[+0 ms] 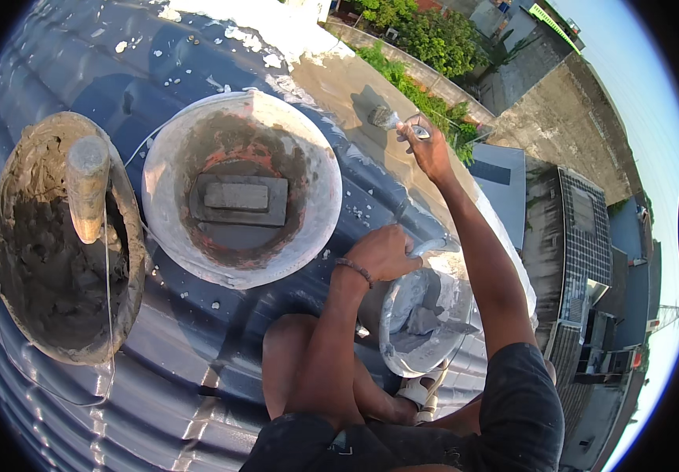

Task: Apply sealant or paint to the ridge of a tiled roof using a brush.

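My right hand (428, 147) reaches out to the far right, closed round the handle of a paintbrush (381, 117). Its bristles are over the grey-coated ledge (335, 86) along the roof edge; whether they touch it I cannot tell. Closer in, my left hand (380, 252) grips the rim of a small pail (387, 344), fingers curled over the edge. Whitish-grey slurry (412, 303) coats the pail's inside and lies in it. Left of that hand stands a large white bucket (320, 220) with a block-shaped plastering float (237, 197) lying inside.
At far left, a mortar-filled bucket (131, 307) has a thick cylindrical handle (88, 185) sticking up and a wire bail. Dark blue corrugated roofing (198, 338) lies underneath, with white crumbs scattered about. Beyond the ledge, lower down, are shrubs (438, 39) and neighbouring roofs (587, 244). My legs are beside the pail.
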The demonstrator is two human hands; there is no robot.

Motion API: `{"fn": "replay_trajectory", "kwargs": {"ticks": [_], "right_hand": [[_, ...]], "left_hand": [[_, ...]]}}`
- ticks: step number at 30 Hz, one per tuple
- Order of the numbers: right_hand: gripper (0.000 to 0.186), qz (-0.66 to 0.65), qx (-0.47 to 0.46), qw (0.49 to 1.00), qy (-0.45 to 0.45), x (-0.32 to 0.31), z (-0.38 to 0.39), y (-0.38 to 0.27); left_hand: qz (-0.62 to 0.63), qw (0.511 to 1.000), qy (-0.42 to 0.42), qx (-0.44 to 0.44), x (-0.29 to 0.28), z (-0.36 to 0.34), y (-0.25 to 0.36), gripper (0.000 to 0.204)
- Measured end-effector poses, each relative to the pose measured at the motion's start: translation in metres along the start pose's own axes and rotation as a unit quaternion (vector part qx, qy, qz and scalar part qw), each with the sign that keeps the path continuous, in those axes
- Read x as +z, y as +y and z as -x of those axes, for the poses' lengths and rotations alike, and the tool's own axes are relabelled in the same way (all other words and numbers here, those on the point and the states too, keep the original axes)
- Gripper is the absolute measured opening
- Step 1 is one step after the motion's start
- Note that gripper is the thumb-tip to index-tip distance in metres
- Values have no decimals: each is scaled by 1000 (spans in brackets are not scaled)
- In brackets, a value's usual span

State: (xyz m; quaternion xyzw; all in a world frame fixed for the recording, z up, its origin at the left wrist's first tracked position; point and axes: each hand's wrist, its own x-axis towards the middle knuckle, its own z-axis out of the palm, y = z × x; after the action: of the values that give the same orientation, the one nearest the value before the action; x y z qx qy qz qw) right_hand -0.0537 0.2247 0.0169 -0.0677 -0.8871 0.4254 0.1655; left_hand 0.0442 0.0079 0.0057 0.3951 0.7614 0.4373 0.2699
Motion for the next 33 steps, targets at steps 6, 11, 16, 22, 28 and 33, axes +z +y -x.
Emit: {"fn": "replay_trajectory", "kwargs": {"ticks": [6,11,16,22,28,33], "right_hand": [[38,88,21,996,2,-55,24,39],[37,499,99,860,43,-90,31,62],[35,416,-22,908,44,-5,-15,16],[30,-116,-97,988,15,57,-60,-124],[26,-209,-239,948,-21,30,1,-230],[21,-267,-211,939,-45,26,55,-268]], "left_hand": [[18,1000,11,-4,-2,2,1,40],[11,999,49,15,-1,2,4,39],[-2,1000,21,8,-1,1,2,38],[-19,996,66,51,7,-1,-6,38],[15,999,49,0,3,0,-3,33],[9,999,38,-11,-1,5,4,34]]}}
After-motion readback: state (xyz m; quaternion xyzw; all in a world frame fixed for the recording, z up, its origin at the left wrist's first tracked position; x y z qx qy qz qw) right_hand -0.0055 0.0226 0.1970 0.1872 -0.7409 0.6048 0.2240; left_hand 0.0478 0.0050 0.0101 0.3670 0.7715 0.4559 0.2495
